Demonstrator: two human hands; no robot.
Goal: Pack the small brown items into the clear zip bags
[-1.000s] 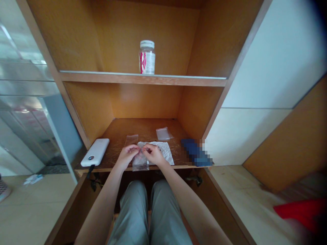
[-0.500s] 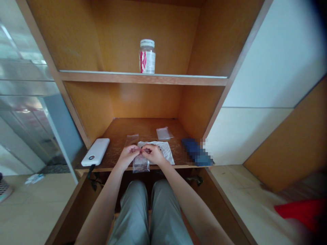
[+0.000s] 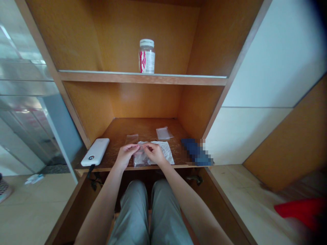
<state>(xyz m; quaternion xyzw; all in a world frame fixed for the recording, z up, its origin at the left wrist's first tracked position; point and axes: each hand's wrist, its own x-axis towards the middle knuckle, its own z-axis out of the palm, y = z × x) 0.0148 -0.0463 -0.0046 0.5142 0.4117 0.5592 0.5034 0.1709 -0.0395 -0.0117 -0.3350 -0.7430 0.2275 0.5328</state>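
Between the hands, a small clear plastic bag (image 3: 139,160) lies on white paper (image 3: 166,152); the left hand (image 3: 125,156) and right hand (image 3: 154,153) pinch narrowly at its top edge. Working its opening seems the step in hand, calling for steady fingertips.

A small clear plastic bag (image 3: 140,160) lies nearly flat near the front edge of the wooden shelf (image 3: 120,131), with something dark and reddish inside, too small to make out. Its top is hidden under the left hand (image 3: 125,156) and the right hand (image 3: 154,153), and its right side overlaps a crumpled white paper (image 3: 166,152)
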